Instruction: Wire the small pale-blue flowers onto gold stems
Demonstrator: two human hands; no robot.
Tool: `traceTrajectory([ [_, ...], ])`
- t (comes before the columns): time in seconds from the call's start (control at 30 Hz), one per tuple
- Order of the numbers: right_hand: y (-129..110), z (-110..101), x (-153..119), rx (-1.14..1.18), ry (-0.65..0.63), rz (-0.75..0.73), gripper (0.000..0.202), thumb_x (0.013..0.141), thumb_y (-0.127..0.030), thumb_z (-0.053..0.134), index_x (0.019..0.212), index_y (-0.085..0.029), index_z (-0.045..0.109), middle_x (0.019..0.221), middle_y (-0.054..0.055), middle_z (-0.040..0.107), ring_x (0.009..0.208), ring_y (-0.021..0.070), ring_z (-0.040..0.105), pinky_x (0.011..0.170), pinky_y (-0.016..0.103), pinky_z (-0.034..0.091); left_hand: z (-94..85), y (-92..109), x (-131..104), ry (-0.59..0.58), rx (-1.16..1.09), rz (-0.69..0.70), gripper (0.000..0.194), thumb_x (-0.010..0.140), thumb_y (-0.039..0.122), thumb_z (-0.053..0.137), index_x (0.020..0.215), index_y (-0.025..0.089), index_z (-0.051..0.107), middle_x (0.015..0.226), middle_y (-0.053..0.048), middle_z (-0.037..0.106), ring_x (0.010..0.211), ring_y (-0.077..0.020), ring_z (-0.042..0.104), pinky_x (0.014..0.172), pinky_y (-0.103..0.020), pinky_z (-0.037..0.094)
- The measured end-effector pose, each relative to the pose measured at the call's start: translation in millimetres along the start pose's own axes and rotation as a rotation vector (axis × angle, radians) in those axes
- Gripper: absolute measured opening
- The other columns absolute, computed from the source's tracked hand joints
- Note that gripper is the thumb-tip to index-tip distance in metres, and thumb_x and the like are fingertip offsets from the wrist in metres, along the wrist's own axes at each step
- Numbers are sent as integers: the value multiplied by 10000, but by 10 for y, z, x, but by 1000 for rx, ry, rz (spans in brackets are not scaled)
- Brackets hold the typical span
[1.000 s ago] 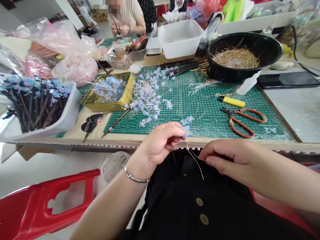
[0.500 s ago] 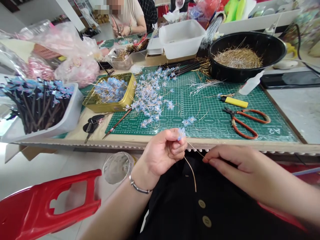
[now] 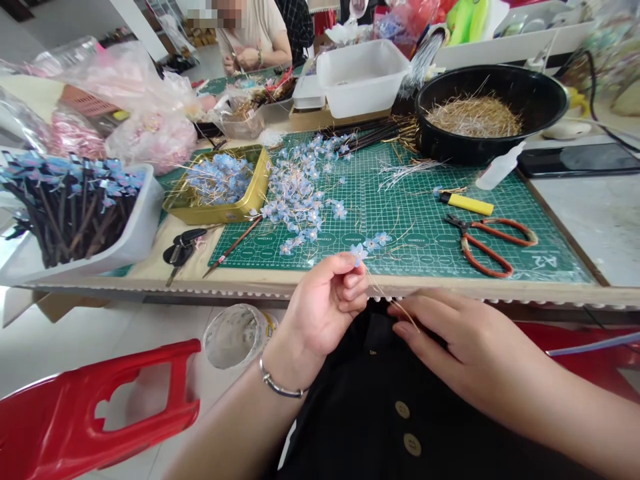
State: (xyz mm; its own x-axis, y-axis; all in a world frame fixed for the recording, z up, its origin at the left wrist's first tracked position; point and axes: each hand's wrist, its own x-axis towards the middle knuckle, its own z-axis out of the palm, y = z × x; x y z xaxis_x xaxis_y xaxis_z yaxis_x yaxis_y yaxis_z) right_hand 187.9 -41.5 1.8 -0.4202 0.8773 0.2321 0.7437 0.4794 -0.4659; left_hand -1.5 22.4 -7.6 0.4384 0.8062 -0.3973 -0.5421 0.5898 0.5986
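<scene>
Over the table's front edge, my left hand (image 3: 333,300) pinches a small blue flower (image 3: 359,254) between thumb and forefinger, its other fingers curled. Thin gold wire (image 3: 395,301) trails from the flower towards the lower right. My right hand (image 3: 450,340) is beside this wire, thumb and forefinger apart, and the wire's loose end crosses in front of its fingers. Just behind the held flower, a couple of blue flowers (image 3: 377,241) lie on the green cutting mat (image 3: 425,257). A heap of similar wired flowers (image 3: 300,193) spreads farther back.
Around the mat are a gold tin (image 3: 215,212) of flowers, orange-handled pliers (image 3: 487,243), a yellow lighter (image 3: 467,203), a glue bottle (image 3: 500,167) and a black bowl (image 3: 493,143) of wire. A white bin (image 3: 133,223) of dark sticks stands left. Another person (image 3: 260,37) sits opposite.
My right hand has moved slightly left, towards my left hand, and its thumb and forefinger have parted. The flower has turned its face more upward, and the hanging wire has swung right.
</scene>
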Motion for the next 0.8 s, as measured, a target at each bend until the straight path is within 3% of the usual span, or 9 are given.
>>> traceTrajectory([
  [0.07,-6,-15,1,-225,186,-105,184,967,-306,572,1057,-160,638,945,132,725,842,270,685,762,391,519,6,-32,-3,37,28,53,161,754,176,660,638,138,555,589,55,424,502,-29,341,435,-133,258],
  [0.13,-21,-56,10,-384,271,-175,250,936,-378,630,1039,-150,636,923,151,708,832,294,648,784,432,474,15,-63,-14,55,62,88,152,766,170,667,652,138,572,584,52,450,513,-33,358,451,-138,271],
  [0.27,-49,-130,71,-432,205,-238,187,961,-253,571,806,-200,662,786,80,705,698,248,600,673,416,386,33,-106,-38,45,111,102,183,765,160,686,632,144,562,565,49,481,513,-38,369,464,-153,267],
  [0.43,19,-214,148,-89,119,-169,265,1002,-185,486,775,-204,620,742,39,648,714,195,569,695,379,408,-3,-98,-26,29,90,43,192,742,160,681,607,151,545,543,51,464,488,-38,344,452,-162,255],
  [0.57,24,-252,135,-23,91,-146,274,1030,-349,470,861,-201,628,789,45,651,731,193,589,663,352,439,-34,-90,-5,16,42,-16,201,729,164,666,586,155,525,544,53,443,482,-39,349,433,-158,255],
  [0.67,-53,-201,112,-29,-17,-74,373,1001,-483,487,781,-212,619,658,12,614,569,174,560,518,322,378,-27,-107,-1,13,27,-22,202,735,154,667,583,153,533,542,49,463,479,-37,356,433,-150,271],
  [0.8,-99,-141,163,-97,-85,-37,233,975,-239,482,830,-194,659,669,17,675,548,176,616,518,313,394,-29,-113,-10,-8,-2,-56,190,732,141,659,580,151,545,535,45,469,472,-38,372,429,-144,294],
])
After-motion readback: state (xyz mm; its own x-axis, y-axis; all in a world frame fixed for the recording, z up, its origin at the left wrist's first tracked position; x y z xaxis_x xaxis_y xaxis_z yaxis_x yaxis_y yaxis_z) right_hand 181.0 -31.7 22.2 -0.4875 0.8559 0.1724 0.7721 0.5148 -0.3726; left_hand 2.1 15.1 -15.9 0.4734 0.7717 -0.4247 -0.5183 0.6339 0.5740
